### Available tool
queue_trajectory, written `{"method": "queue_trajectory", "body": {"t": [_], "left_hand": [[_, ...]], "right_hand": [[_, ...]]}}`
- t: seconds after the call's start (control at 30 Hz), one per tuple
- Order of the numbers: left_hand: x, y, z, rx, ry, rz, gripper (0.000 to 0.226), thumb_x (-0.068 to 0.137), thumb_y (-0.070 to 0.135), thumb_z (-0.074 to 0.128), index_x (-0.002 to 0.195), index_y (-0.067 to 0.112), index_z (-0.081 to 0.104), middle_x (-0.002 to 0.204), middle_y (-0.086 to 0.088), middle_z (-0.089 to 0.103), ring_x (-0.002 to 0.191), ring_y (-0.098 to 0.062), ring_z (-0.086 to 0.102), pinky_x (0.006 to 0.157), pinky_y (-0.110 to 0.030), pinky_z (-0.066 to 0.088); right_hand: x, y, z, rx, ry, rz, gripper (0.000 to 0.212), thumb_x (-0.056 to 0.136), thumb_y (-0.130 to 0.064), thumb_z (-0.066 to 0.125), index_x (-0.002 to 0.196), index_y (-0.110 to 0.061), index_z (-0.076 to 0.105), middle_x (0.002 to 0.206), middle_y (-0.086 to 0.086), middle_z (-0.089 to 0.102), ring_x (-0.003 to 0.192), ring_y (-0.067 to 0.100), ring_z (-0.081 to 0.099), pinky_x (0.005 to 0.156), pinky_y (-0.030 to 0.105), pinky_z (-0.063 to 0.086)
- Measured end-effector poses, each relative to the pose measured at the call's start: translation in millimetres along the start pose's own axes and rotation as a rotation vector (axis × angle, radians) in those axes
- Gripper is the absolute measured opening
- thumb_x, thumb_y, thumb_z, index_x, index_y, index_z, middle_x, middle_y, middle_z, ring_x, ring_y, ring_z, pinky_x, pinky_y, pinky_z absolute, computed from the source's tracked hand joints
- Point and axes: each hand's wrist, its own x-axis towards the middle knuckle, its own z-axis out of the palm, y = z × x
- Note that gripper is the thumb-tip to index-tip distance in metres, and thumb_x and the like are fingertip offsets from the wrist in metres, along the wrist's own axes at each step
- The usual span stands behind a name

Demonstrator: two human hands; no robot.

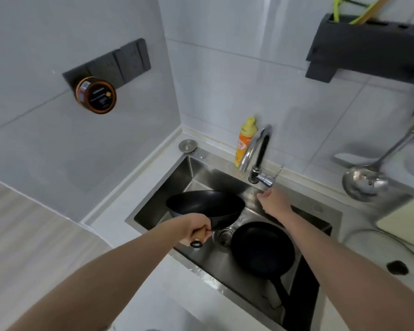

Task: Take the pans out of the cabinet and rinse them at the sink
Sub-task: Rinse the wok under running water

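My left hand [196, 229] grips the wooden handle of a black wok [204, 204], holding it level over the left half of the steel sink [151, 204]. A second black frying pan [263, 249] lies flat on the sink floor at the right, its handle pointing toward me. My right hand [274, 203] reaches out just below the chrome faucet [258, 154] and its lever, fingers loosely curled, touching nothing that I can see. No water is visibly running.
A yellow-orange detergent bottle [244, 142] stands behind the faucet. A steel ladle [366, 182] hangs at the right, above a glass lid [392, 249] and a cutting board [406, 223]. A dark jar [96, 95] sits by wall sockets at the left. A black rack [368, 48] hangs above.
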Motion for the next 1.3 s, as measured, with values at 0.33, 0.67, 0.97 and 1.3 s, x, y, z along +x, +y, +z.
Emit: {"method": "queue_trajectory", "body": {"t": [0.33,0.67,0.97,1.3], "left_hand": [[12,25,17,-0.018,0.034,-0.013,0.01,0.098,0.006,0.05,0.104,-0.001,0.053,0.074,-0.01,0.061,0.047,-0.011,0.054,0.045,-0.018,0.048],[23,33,6,-0.04,0.033,-0.024,0.007,0.098,0.006,0.051,0.096,0.0,0.053,0.075,-0.009,0.059,0.042,-0.01,0.054,0.043,-0.017,0.047],[31,24,15,-0.054,0.041,-0.026,0.008,0.095,0.004,0.051,0.103,0.002,0.05,0.069,-0.008,0.058,0.036,-0.011,0.055,0.039,-0.016,0.045],[3,7,31,-0.114,-0.011,-0.043,0.006,0.092,0.005,0.052,0.087,0.005,0.056,0.065,-0.006,0.06,0.054,-0.014,0.055,0.05,-0.023,0.047]], "right_hand": [[79,13,-21,0.337,0.061,0.26,0.064,0.097,-0.038,0.053,0.149,-0.007,0.032,0.141,0.02,0.052,0.124,0.039,0.052,0.086,0.033,0.043],[117,17,2,0.299,0.16,0.422,0.036,0.105,-0.022,0.038,0.131,0.0,0.046,0.13,0.023,0.057,0.115,0.039,0.056,0.085,0.039,0.047],[89,14,12,0.657,0.069,0.465,0.041,0.104,-0.034,0.04,0.126,-0.001,0.049,0.104,0.016,0.058,0.089,0.032,0.064,0.081,0.042,0.058],[-44,-15,87,0.555,-0.697,0.563,0.038,0.104,-0.037,0.045,0.087,-0.007,0.063,0.078,0.009,0.071,0.069,0.023,0.068,0.064,0.029,0.055]]}}
